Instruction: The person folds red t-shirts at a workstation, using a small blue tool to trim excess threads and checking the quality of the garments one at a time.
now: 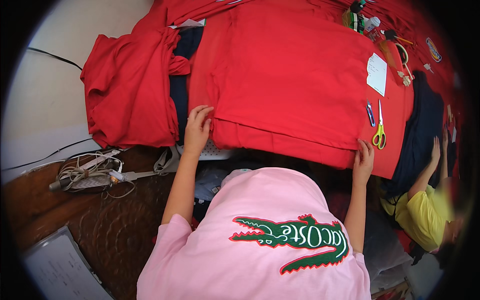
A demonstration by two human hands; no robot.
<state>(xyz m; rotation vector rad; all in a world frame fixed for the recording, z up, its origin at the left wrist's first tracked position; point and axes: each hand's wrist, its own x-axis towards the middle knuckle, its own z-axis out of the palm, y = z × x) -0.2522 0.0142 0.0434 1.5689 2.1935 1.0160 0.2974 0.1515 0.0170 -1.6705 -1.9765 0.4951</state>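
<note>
Red cloth [295, 75] is laid at the near edge of the red-covered counter [392, 160], its near corners touched by left hand [198, 129] and right hand [364, 157]; whether either grip is closed cannot be told. Edges are apparently being aligned; even tension seems called for.

L arm [186, 172] & R arm [358, 210] reach fwd, well apart, L fingers [200, 114] & R fingers [368, 149] slightly bent.
</note>
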